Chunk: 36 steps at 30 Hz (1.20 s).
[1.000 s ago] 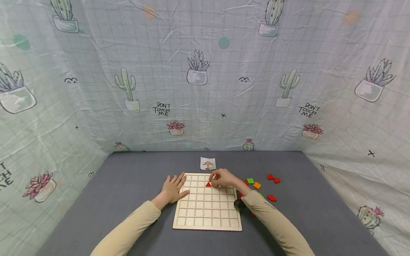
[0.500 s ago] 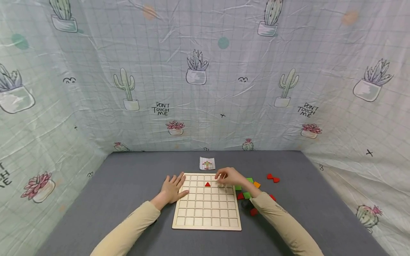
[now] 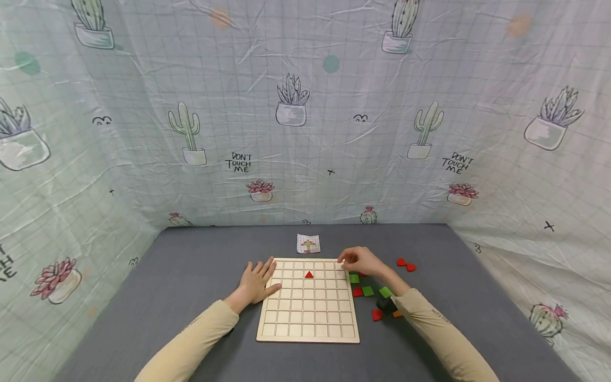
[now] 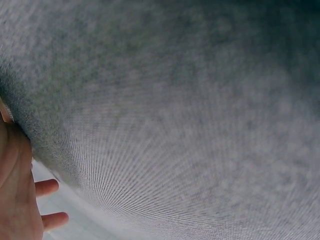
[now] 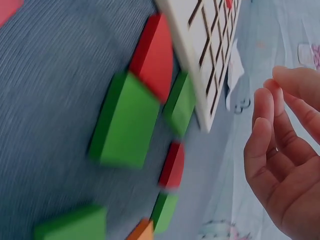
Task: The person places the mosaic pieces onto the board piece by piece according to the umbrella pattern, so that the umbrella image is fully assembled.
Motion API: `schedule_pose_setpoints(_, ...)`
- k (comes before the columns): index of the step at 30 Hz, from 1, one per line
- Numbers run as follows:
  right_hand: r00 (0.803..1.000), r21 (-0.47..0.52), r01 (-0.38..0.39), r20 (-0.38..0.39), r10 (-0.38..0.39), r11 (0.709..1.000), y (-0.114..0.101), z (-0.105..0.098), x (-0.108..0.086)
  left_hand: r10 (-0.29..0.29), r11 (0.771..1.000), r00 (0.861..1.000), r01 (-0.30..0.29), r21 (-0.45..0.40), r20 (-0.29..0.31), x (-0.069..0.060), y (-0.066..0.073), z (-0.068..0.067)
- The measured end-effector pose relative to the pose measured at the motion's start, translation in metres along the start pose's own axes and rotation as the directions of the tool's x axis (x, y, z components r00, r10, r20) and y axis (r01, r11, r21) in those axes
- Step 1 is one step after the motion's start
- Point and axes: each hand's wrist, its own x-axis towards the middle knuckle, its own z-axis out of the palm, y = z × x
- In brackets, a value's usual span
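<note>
A wooden grid board (image 3: 307,298) lies flat on the grey table, with one red triangle (image 3: 309,275) in a cell of its second row from the far side. My left hand (image 3: 254,281) is spread out, resting on the board's far left edge; the left wrist view catches only part of that hand (image 4: 19,185). Over the far right corner of the board is my right hand (image 3: 361,261), its fingers loosely bent. Nothing shows between those fingers in the right wrist view. Green squares (image 5: 126,120) and red pieces (image 5: 152,57) lie close to the board's right side.
A small card (image 3: 308,244) with a coloured figure on a grid lies beyond the board. Two red pieces (image 3: 406,265) sit farther right on the table. An orange piece (image 3: 397,313) is partly hidden by the right forearm. A cactus-print cloth (image 3: 305,132) encloses the table.
My right hand has moved right, away from the red triangle to the board's far right corner. The triangle stays in its cell, and the left hand has not moved.
</note>
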Motion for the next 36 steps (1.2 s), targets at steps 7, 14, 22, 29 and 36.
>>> schedule_pose_setpoints(7,1.0,0.012,-0.023,-0.021,0.023,1.0,0.016,-0.014,-0.011,-0.009,0.999,1.0,0.008,-0.035,-0.017,-0.001,-0.001,-0.002)
schedule_pose_setpoints(14,0.997,0.003,-0.078,-0.028,0.078,0.997,0.036,-0.023,-0.022,-0.008,0.999,1.0,0.007,-0.034,-0.022,-0.001,0.0,0.0)
schedule_pose_setpoints(22,0.98,0.041,-0.199,0.014,0.199,0.979,0.051,-0.035,-0.03,-0.01,0.999,1.0,0.009,-0.031,-0.027,-0.002,0.002,0.001)
schedule_pose_setpoints(29,0.961,0.101,-0.277,0.036,0.275,0.955,0.069,-0.042,-0.036,-0.016,0.999,0.999,0.014,-0.04,-0.035,-0.002,0.003,0.001)
schedule_pose_setpoints(36,0.944,0.082,-0.329,0.019,0.329,0.941,0.074,-0.045,-0.039,-0.01,1.0,1.0,0.01,-0.017,-0.028,-0.002,0.002,0.0)
